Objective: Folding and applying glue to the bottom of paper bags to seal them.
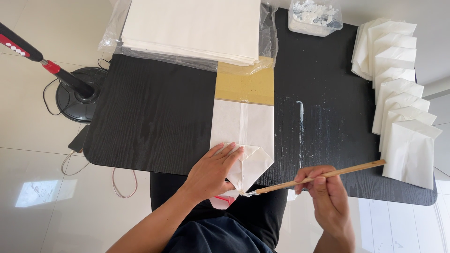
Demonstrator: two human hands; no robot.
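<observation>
My left hand presses flat on the folded near end of a white paper bag that lies on the black table. My right hand grips a wooden-handled brush, whose tip touches the folded flap at the bag's near corner. A tan cardboard strip lies under the bag's far end.
A stack of white sheets in clear plastic sits at the table's far side. A clear tub of white paste stands at the far right. Several finished folded bags overlap along the right edge. A fan stand is on the floor at left.
</observation>
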